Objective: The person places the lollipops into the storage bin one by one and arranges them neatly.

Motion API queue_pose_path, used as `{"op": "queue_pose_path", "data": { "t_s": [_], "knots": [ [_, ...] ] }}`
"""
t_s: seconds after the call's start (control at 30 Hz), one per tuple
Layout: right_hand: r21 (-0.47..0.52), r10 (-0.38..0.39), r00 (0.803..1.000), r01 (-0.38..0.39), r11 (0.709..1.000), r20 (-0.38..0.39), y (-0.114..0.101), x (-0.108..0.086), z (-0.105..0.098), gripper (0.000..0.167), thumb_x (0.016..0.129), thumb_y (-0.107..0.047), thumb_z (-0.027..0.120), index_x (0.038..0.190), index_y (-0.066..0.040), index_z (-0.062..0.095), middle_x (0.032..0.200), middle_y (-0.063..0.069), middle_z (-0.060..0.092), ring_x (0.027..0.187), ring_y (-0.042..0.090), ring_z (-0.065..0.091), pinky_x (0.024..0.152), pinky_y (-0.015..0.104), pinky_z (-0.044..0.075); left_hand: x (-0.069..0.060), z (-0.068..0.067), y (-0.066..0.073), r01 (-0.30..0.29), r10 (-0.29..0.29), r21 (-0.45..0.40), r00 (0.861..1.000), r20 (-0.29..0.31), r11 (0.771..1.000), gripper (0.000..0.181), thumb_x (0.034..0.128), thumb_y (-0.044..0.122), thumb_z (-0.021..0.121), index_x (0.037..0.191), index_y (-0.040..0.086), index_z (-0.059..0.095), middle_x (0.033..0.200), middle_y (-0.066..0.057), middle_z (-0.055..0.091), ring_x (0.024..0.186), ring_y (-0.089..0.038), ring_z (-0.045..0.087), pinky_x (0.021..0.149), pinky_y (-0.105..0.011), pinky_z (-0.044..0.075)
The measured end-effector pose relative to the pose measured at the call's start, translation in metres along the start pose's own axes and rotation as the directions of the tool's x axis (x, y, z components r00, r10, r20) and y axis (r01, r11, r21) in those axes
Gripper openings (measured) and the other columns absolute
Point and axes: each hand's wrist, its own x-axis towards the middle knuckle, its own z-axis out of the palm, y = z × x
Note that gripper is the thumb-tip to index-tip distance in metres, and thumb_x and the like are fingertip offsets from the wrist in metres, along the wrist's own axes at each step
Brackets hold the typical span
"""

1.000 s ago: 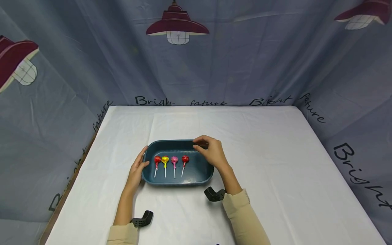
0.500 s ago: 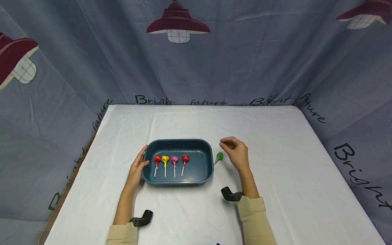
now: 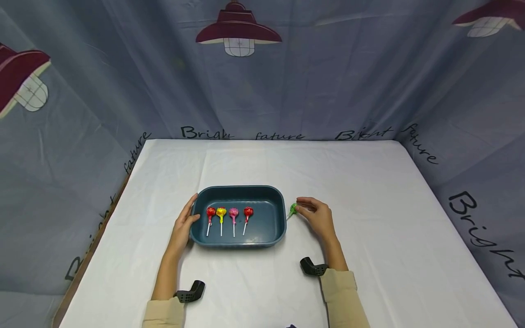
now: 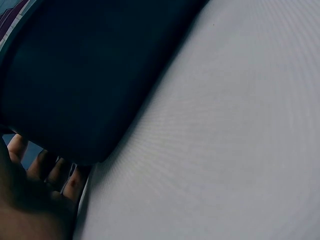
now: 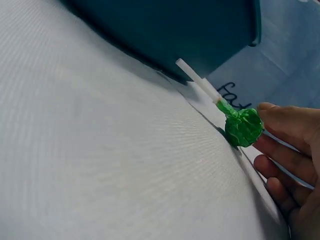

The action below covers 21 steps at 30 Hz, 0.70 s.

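A dark teal tray (image 3: 266, 237) stands on the white table. Inside it, in a row, lie a red lollipop (image 3: 211, 212), a yellow lollipop (image 3: 221, 212), a pink lollipop (image 3: 234, 212) and another red lollipop (image 3: 248, 212). My left hand (image 3: 180, 230) holds the tray's left end, thumb at the rim and fingers along the outer wall. Beside the right end of the tray is a green lollipop (image 5: 243, 127), its white stick pointing toward the tray. My right hand (image 3: 321, 221) pinches its wrapped head between thumb and finger; the grip is partly hidden.
White cloth (image 3: 389, 228) covers the table. A grey-blue curtain (image 3: 328, 82) printed with lamps and lettering hangs behind and at both sides. Black wrist devices (image 3: 313, 267) sit at both cuffs. A small dark item (image 3: 291, 326) shows at the bottom edge.
My right hand has moved right from over the tray, then down to the green lollipop outside it, whose head it now pinches. The left hand and tray have stayed put.
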Motion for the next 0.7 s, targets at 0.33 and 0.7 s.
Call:
{"op": "queue_pose_path", "data": {
  "t_s": [0.33, 0.7],
  "knots": [
    [-0.025, 0.03, 0.999, -0.03, 0.999, 0.021, 0.0056, 0.0005, 0.0032, 0.032, 0.079, -0.026, 0.073, 0.109, -0.013, 0.069, 0.107, 0.005, 0.067, 0.109, 0.023, 0.056, 0.099, 0.042, 0.034, -0.004, 0.003, 0.01, -0.006, 0.006, 0.004, 1.0, 0.001, 1.0, 0.054, 0.0939, 0.0, 0.041, 0.145, 0.011, 0.03, 0.151, -0.003, 0.021, 0.139, -0.016, 0.01, 0.11, -0.04, 0.01],
    [-0.071, 0.022, 0.999, -0.02, 0.997, 0.024, 0.0044, -0.0002, 0.0021, 0.03, 0.078, -0.024, 0.074, 0.106, -0.013, 0.07, 0.105, 0.006, 0.067, 0.112, 0.024, 0.053, 0.1, 0.042, 0.033, -0.0038, 0.0035, 0.0079, -0.008, 0.008, -0.006, 1.0, 0.004, 1.0, 0.054, 0.0938, 0.0, 0.041, 0.145, 0.01, 0.03, 0.152, -0.005, 0.02, 0.139, -0.017, 0.009, 0.11, -0.041, 0.009]
  ]
}}
